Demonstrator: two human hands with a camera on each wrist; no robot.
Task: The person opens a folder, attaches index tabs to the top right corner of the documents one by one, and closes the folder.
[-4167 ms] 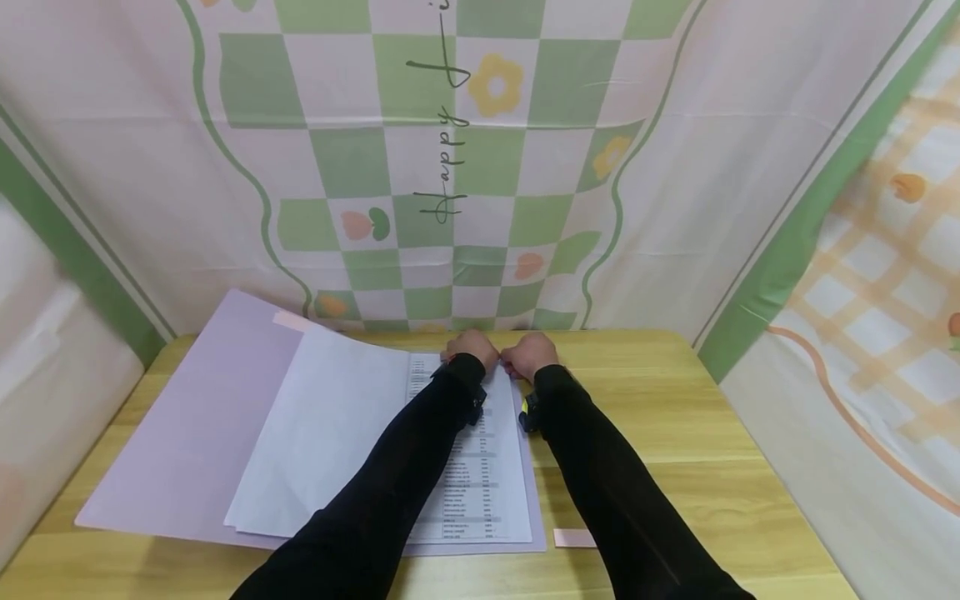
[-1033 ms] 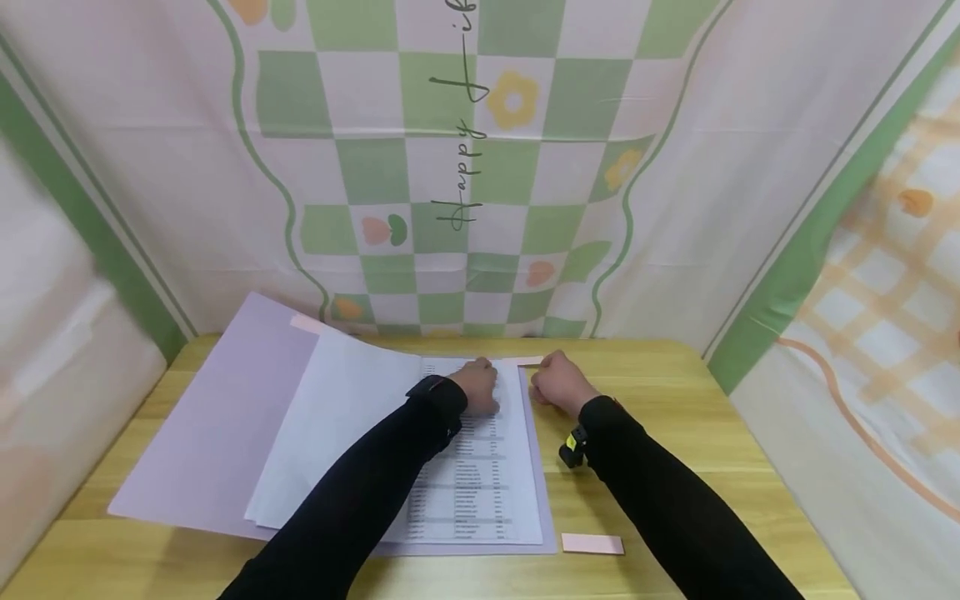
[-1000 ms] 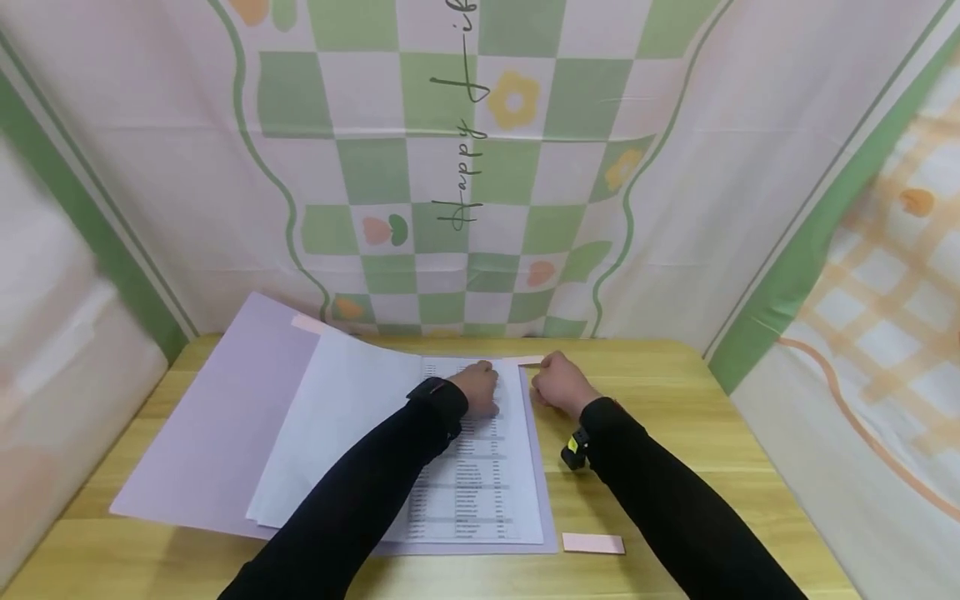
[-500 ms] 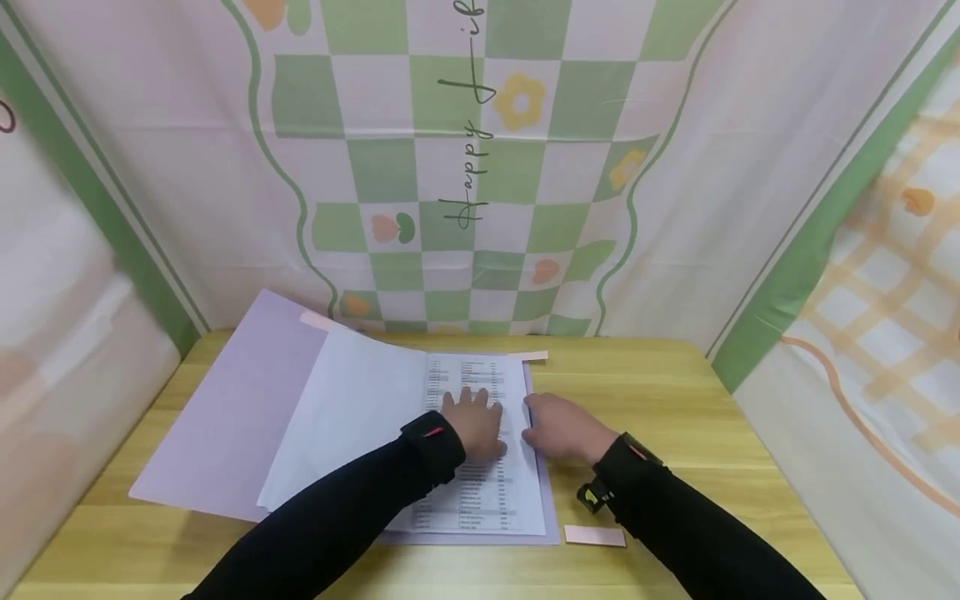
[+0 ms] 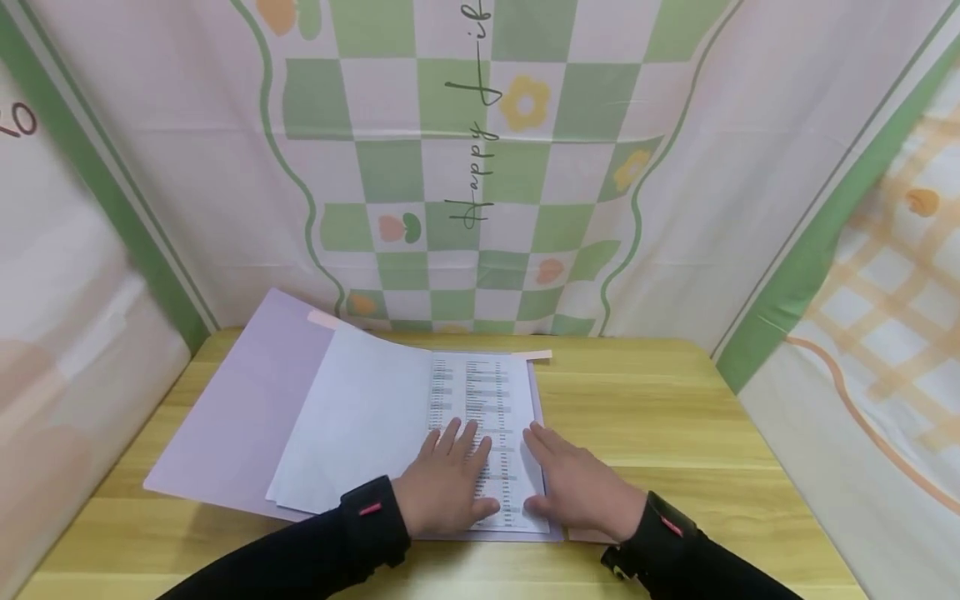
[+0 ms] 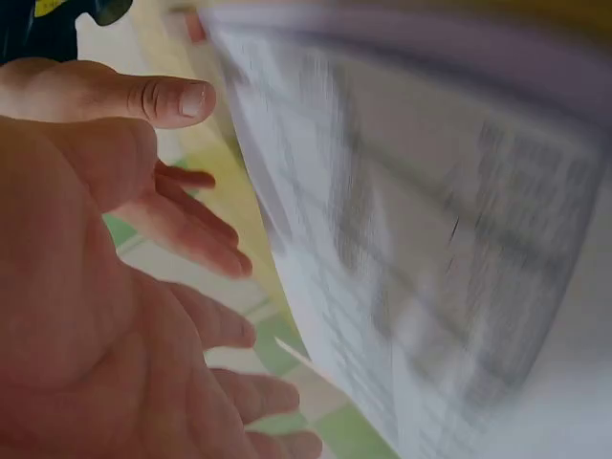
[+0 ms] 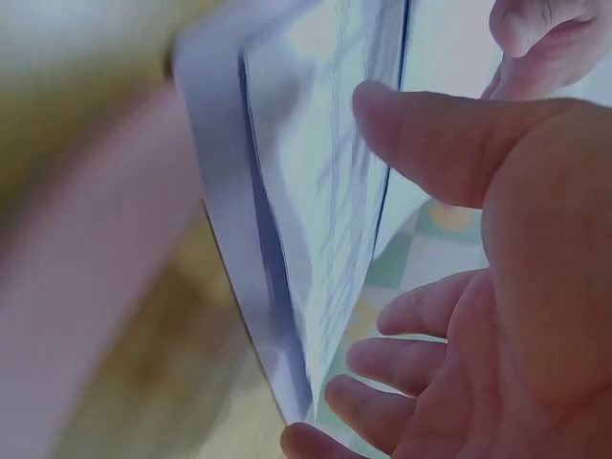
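Observation:
A lilac folder (image 5: 240, 400) lies opened on the table, with blank white sheets (image 5: 360, 417) turned to the left. On its right side is a page printed with a table of text (image 5: 483, 379). A pale pink strip (image 5: 536, 356) sticks out past that page's top right corner. My left hand (image 5: 446, 479), fingers spread, is over the lower part of the printed page. At the page's right edge is my right hand (image 5: 585, 487), its fingers straight. Both wrist views show extended fingers and nothing gripped; in the head view I cannot tell how firmly either hand touches the paper.
Another pink strip (image 5: 322, 319) shows at the top of the left cover. A loose pink strip (image 5: 588, 536) lies on the wooden table (image 5: 660, 417), partly hidden under my right hand. A patterned curtain (image 5: 465, 233) hangs behind the table.
Both hands have left the page's top right corner and slid down toward me, their fingers straightening. The pink strip there now stands uncovered. The loose strip near me has become partly covered.

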